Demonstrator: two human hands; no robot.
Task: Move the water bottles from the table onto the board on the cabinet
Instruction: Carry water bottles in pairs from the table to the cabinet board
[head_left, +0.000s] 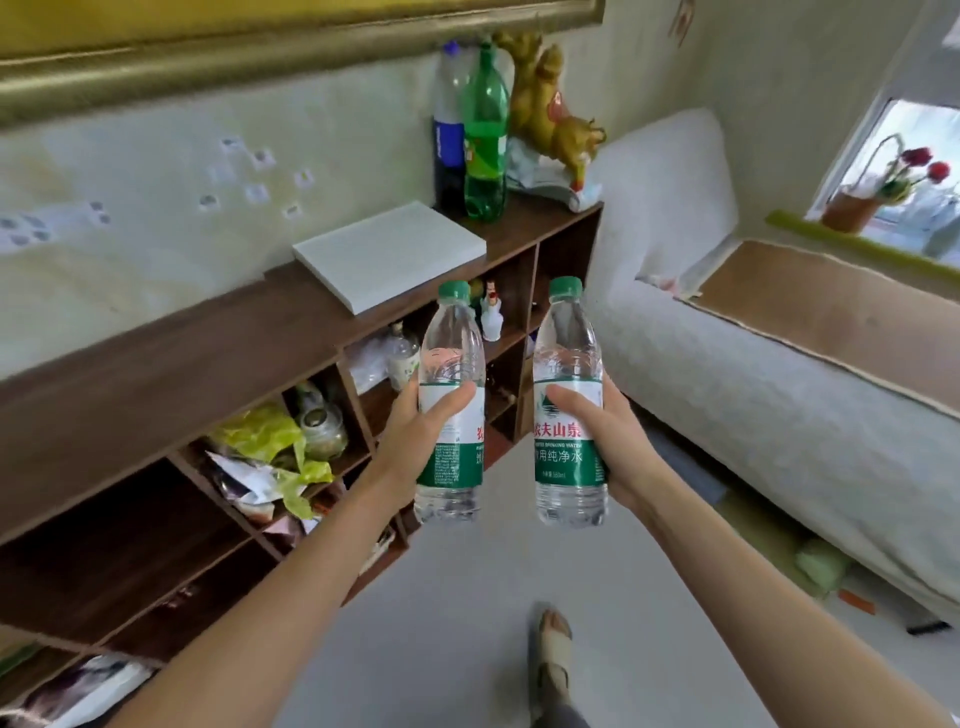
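Note:
I hold two clear water bottles with green caps and green-white labels, both upright in the air. My left hand (415, 441) grips the left water bottle (451, 353) around its label. My right hand (608, 441) grips the right water bottle (569, 467) the same way. A white rectangular board (389, 254) lies flat on top of the dark brown cabinet (156, 384), ahead and to the upper left of the bottles. The board's top is bare. No table is in view.
Two tall soda bottles, a dark one (449, 135) and a green one (485, 140), stand on the cabinet just behind the board, beside a golden figurine (550, 104). The cabinet's open shelves hold clutter. A white-covered sofa (727, 364) runs along the right. My foot (553, 654) is on the grey floor.

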